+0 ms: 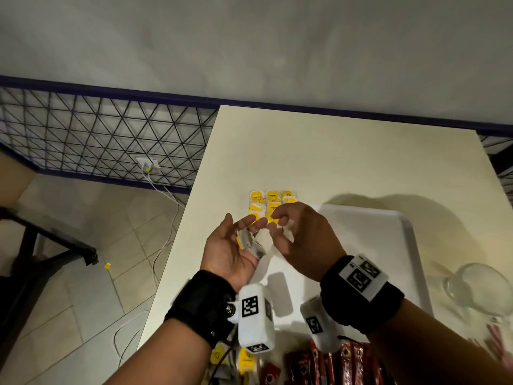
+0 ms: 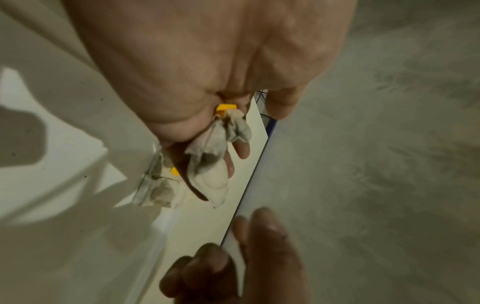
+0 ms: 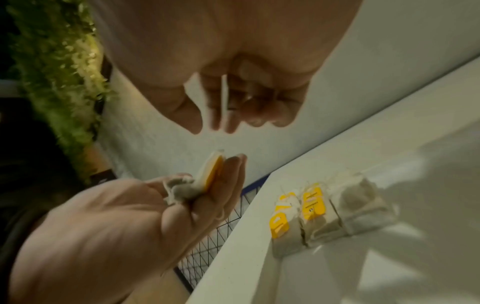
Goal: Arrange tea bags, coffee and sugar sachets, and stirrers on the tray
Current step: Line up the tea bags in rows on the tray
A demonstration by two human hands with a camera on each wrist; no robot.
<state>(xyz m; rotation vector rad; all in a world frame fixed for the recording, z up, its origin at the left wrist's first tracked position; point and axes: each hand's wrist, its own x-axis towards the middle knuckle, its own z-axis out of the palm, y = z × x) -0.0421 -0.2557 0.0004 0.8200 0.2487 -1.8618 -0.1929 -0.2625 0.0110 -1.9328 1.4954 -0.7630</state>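
Observation:
My left hand (image 1: 244,232) is palm up above the table's left part, fingers curled around a small bunch of tea bags (image 1: 251,243) with yellow tags (image 2: 215,144) (image 3: 207,176). My right hand (image 1: 280,220) hovers just right of it with curled fingers (image 3: 223,115), pinching what looks like a thin white tea bag part. Several tea bags (image 1: 273,202) lie in neat rows (image 3: 311,211) by the far left corner of the white tray (image 1: 374,245). My hands hide whether they lie on the tray.
A clear glass cup (image 1: 483,290) stands right of the tray. Red coffee sachets (image 1: 333,362) and loose tea bags (image 1: 245,359) lie at the near edge under my wrists. Pinkish stirrers (image 1: 497,340) show at the lower right. The table's left edge (image 1: 177,245) drops to the floor.

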